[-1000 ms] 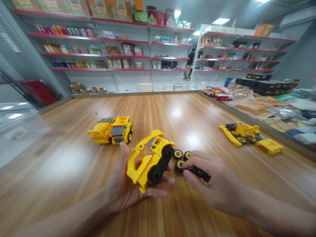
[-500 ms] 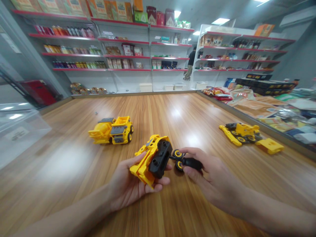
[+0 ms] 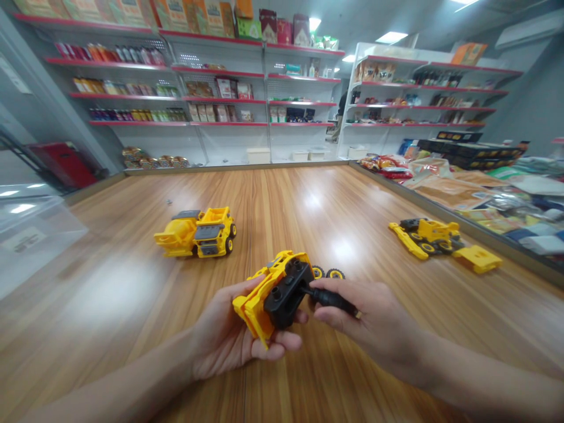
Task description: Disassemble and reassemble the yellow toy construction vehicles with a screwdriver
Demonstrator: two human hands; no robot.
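Observation:
My left hand [image 3: 229,341] grips a yellow toy loader [image 3: 274,288], turned so its black underside faces me. My right hand [image 3: 370,326] is closed on a black toy screwdriver [image 3: 328,298], and the tip of the tool touches the black chassis of the loader. Just behind my hands, two small black-and-yellow wheels [image 3: 328,273] lie loose on the wooden table [image 3: 308,205].
A yellow toy dump truck [image 3: 196,232] stands to the left on the table. A partly taken-apart yellow toy vehicle [image 3: 429,235] with a loose yellow part [image 3: 478,258] lies at the right edge. A clear plastic box [image 3: 30,229] sits far left. Store shelves line the back.
My left hand has turned the loader so its black underside faces up. My right hand has brought the screwdriver from the loose wheels to the chassis.

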